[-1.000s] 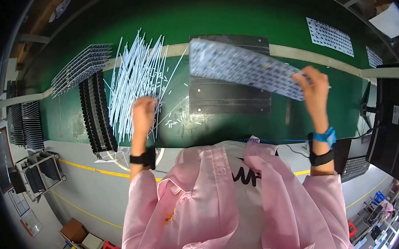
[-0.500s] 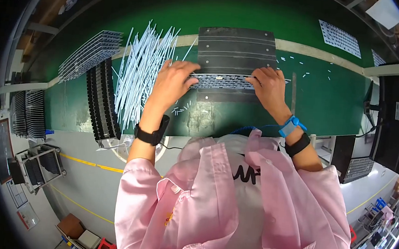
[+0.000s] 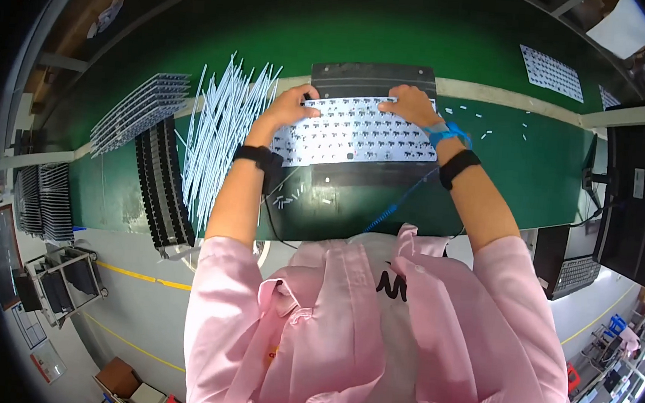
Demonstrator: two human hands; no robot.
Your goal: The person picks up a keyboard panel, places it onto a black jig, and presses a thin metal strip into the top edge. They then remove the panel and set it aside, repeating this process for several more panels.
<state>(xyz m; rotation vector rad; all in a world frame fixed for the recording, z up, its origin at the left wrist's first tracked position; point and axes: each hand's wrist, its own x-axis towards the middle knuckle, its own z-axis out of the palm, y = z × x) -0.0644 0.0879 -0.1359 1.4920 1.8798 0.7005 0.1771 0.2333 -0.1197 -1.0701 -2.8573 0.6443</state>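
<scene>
A white keyboard plate (image 3: 335,138) with rows of small dark cutouts or parts lies tilted toward me over a black grooved board (image 3: 377,81). My left hand (image 3: 290,108) is closed on the plate's far left edge, its thumb on the face. Farther right, my right hand (image 3: 413,106) pinches the same far edge, thumb also on the face. The plate covers the middle of the black board, whose near strip shows below it. Fingers behind the far edge are partly hidden.
Long thin white sticks (image 3: 225,141) lie heaped left of the plate. Beyond them are stacked plates (image 3: 140,111) on a black slotted rack (image 3: 161,181). Short white bits (image 3: 289,196) lie near the left forearm. Another plate (image 3: 551,72) rests at far right, and a monitor (image 3: 637,196) stands there.
The keyboard plate has swung from nearly edge-on to showing its broad white face toward me. Both hands have stayed on its far edge; the right hand has shifted left and up.
</scene>
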